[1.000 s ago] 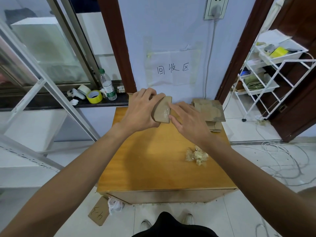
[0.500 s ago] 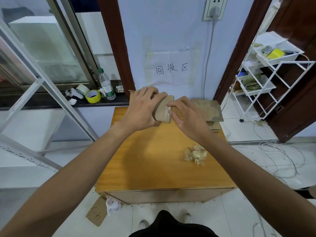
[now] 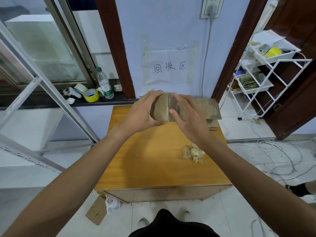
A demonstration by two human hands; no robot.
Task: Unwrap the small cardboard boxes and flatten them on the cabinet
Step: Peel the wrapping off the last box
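Wooden cabinet (image 3: pixel 153 161) stands against the far wall, top surface orange-brown. White wire trolley (image 3: pixel 266 69) stands far right by the doorway. Paper sign (image 3: pixel 169 67) with handwritten characters is taped to the wall above the cabinet.

Stack of flattened cardboard (image 3: pixel 208 108) lies on the far right corner of the cabinet top. Left hand (image 3: pixel 142 112) and right hand (image 3: pixel 188 117) meet over the far edge of the cabinet, both gripping one small cardboard box (image 3: pixel 161 108) raised above the surface. Left hand wraps the box's left side, fingers curled over its top; right hand covers the right side, thumb pressed at a vertical seam on the near face.

Crumpled tape wad (image 3: pixel 193 153) lies on the cabinet top, near right. On the windowsill at far left: plastic bottle (image 3: pixel 104 83) upright, yellow tape roll (image 3: pixel 91 95) just beside it.
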